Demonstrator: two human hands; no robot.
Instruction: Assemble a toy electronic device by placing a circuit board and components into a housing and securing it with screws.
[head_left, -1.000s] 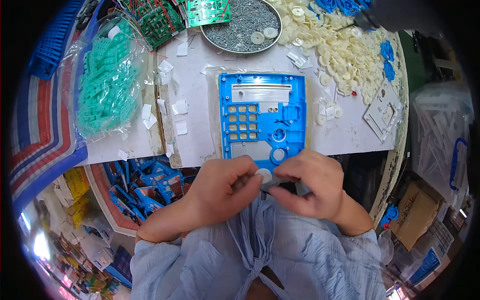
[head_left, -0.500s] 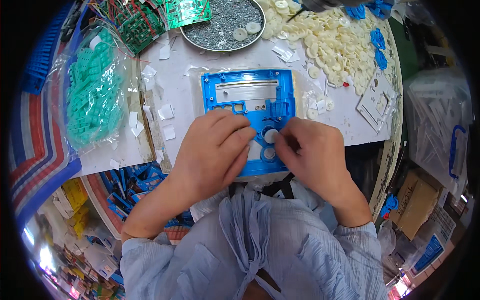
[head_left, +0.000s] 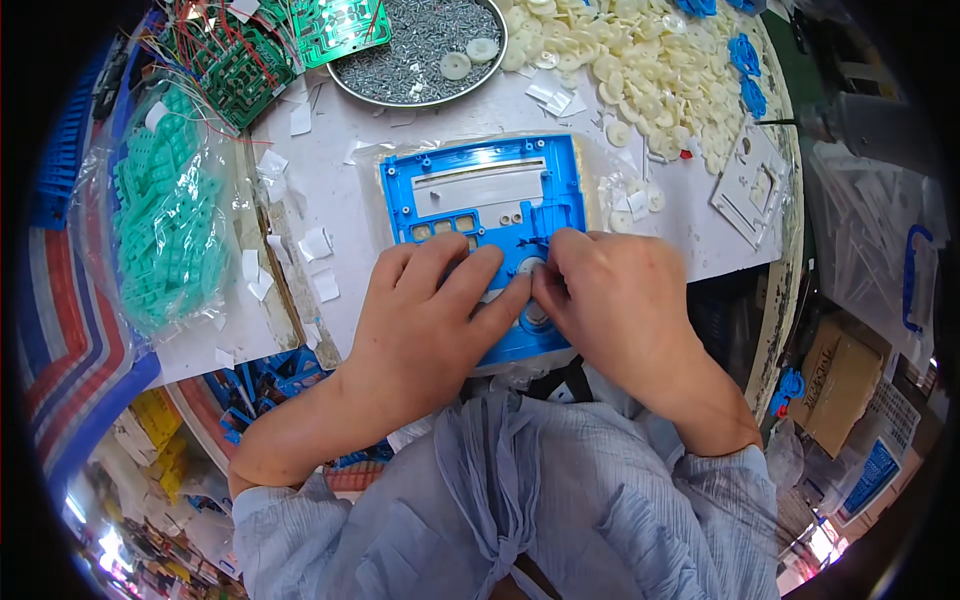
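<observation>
The blue plastic casing point(head_left: 485, 212) is lying inner side up at the centre of the frame, and a clear plastic sheet point(head_left: 372, 190) is showing around its edges. The left hand point(head_left: 425, 300) is resting over the casing's left part and is partly covering its grid of square openings; its thumb and fingers are standing apart, with the thumb reaching the round fitting at right of centre. The right hand point(head_left: 625, 300) is working at that same fitting, thumb and forefinger being held close together. Whether they are clamping the small white disc point(head_left: 530, 266) there cannot be told, as the fingertips are partly hiding it. The disc is sitting at the upper of two rings.

On the white table point(head_left: 335, 195), a round metal tray point(head_left: 504, 50) is holding loose screws point(head_left: 400, 50) at upper centre. Cream discs point(head_left: 650, 85) are lying heaped at upper right, and a pale flat plate point(head_left: 742, 180) is lying below them. Green circuit boards point(head_left: 340, 28) are lying at upper left, above a clear bag of turquoise parts point(head_left: 170, 210). A dark tool point(head_left: 880, 128) is showing, blurred, at right. White paper scraps point(head_left: 316, 244) are lying left of the casing.
</observation>
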